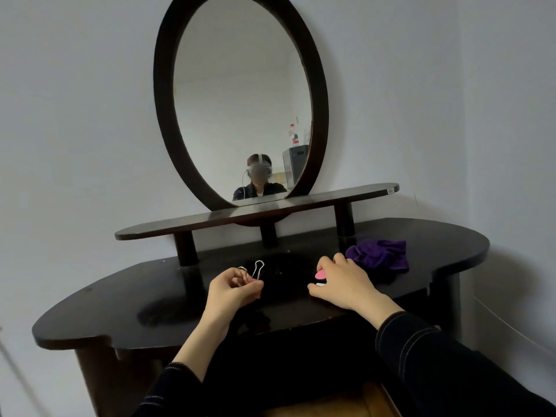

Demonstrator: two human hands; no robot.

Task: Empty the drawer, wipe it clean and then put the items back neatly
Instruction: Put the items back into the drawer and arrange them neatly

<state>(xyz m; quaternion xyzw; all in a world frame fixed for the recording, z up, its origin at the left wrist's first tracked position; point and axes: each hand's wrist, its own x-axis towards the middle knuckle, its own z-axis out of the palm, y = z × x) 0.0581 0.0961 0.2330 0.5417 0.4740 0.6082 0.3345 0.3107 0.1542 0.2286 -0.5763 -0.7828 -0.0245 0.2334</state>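
My left hand (233, 288) hovers over the dark dressing table (120, 308) and pinches a binder clip (258, 269) whose silver wire loops stick up above my fingers. A little to the right, my right hand (340, 281) lies on the tabletop with its fingers curled over small items: a pink piece (319, 275) and a white piece (319, 284) show under the palm. A crumpled purple cloth (380, 254) lies just beyond the right hand. The open drawer (346, 404) shows only as a brown strip at the bottom edge, between my sleeves.
An oval mirror (240, 100) in a dark frame stands behind a raised shelf (180, 225) on short posts. White walls close in at the back and right. The tabletop's curved front edge runs just above my forearms.
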